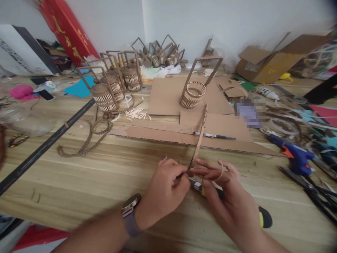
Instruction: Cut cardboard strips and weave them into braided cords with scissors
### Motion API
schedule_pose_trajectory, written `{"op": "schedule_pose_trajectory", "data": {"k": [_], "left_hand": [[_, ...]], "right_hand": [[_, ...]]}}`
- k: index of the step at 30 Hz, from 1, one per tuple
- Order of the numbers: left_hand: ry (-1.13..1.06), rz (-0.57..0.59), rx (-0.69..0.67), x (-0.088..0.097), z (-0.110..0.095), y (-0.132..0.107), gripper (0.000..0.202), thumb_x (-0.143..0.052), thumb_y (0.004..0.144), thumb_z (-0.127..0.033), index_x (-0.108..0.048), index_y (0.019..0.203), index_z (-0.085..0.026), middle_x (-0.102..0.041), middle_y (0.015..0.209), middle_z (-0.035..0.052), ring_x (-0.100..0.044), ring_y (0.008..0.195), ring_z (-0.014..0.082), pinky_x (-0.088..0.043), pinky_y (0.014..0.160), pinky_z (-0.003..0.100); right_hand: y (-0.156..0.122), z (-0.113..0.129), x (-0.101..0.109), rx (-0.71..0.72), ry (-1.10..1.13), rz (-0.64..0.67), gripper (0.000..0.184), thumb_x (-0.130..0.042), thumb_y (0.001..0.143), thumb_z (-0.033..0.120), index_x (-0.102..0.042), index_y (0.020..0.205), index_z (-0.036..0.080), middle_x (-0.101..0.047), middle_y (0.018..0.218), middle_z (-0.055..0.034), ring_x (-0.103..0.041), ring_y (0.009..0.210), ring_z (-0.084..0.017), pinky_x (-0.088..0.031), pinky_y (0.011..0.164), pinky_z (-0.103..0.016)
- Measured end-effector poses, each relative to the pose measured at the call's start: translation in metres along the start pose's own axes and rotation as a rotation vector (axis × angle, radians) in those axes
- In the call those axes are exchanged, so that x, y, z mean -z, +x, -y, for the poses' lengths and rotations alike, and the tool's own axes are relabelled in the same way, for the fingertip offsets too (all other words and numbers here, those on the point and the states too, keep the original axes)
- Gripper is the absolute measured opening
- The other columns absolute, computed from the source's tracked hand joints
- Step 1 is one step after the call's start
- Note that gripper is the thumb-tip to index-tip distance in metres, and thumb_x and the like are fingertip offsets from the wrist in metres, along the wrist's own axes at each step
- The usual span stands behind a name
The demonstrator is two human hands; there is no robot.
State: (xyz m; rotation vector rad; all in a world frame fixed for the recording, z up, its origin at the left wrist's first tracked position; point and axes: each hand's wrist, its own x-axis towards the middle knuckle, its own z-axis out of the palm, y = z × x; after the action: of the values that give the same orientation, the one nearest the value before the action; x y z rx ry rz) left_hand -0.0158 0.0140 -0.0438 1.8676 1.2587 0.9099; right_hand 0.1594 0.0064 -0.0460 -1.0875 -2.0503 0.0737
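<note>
My left hand (167, 186), with a watch (132, 202) on the wrist, is closed in a pinch on the lower end of a narrow corrugated cardboard strip (199, 142). The strip rises away from me over the cardboard sheets. My right hand (226, 189) meets it at the same end, index fingertip against it. A thin pale strip (222, 172) loops round the right fingers, caught between them and the thumb. Below that hand is a yellow-and-black utility knife (265, 216), mostly hidden; whether the palm holds it or it lies on the table I cannot tell.
Ahead, cardboard sheets (163, 135) carry a marker pen (214, 135) and a small handled basket (193, 95). Several finished baskets (105, 96), loose sticks (137, 113) and a braided cord (86, 144) lie left. A glue gun (295, 154) and scissors (310, 189) lie right.
</note>
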Motion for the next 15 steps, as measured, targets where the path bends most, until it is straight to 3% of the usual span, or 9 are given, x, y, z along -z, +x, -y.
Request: {"op": "schedule_pose_trajectory", "data": {"k": [7,10,11,15], "left_hand": [[-0.045,0.003,0.046,-0.002,-0.001,-0.002,0.025,-0.046,0.089,-0.024,-0.06,0.068,-0.02,-0.062,0.071,0.0026,-0.059,0.081,0.0209,-0.041,0.087,0.038],[-0.105,-0.02,0.082,0.002,-0.004,-0.001,0.028,-0.046,0.091,-0.027,-0.058,0.065,-0.021,-0.061,0.068,0.0014,-0.059,0.075,0.0194,-0.042,0.083,0.036],[-0.158,-0.027,0.121,0.003,-0.004,-0.001,0.029,-0.046,0.091,-0.028,-0.057,0.066,-0.021,-0.061,0.067,0.0009,-0.059,0.072,0.0186,-0.043,0.078,0.034],[-0.465,-0.064,0.291,0.006,0.0,0.003,0.026,-0.046,0.094,-0.035,-0.059,0.075,-0.021,-0.06,0.057,-0.003,-0.055,0.058,0.0154,-0.042,0.062,0.028]], "right_hand": [[0.001,-0.004,0.0,-0.031,0.057,-0.041,0.013,-0.05,0.095,0.017,-0.054,0.099,0.029,-0.077,0.091,0.0013,-0.073,0.099,-0.023,-0.046,0.095,-0.045],[0.003,-0.013,0.007,-0.027,0.07,-0.02,0.006,-0.054,0.096,0.024,-0.055,0.099,0.028,-0.075,0.094,-0.0019,-0.072,0.095,-0.023,-0.051,0.084,-0.041],[0.004,-0.017,0.01,-0.016,0.059,0.029,0.004,-0.057,0.095,0.029,-0.056,0.099,0.028,-0.074,0.092,-0.0019,-0.071,0.09,-0.022,-0.052,0.077,-0.038],[0.004,-0.033,0.017,0.023,-0.025,0.438,0.033,-0.079,0.077,0.047,-0.061,0.096,0.027,-0.069,0.084,0.0004,-0.066,0.075,-0.021,-0.048,0.062,-0.032]]}}
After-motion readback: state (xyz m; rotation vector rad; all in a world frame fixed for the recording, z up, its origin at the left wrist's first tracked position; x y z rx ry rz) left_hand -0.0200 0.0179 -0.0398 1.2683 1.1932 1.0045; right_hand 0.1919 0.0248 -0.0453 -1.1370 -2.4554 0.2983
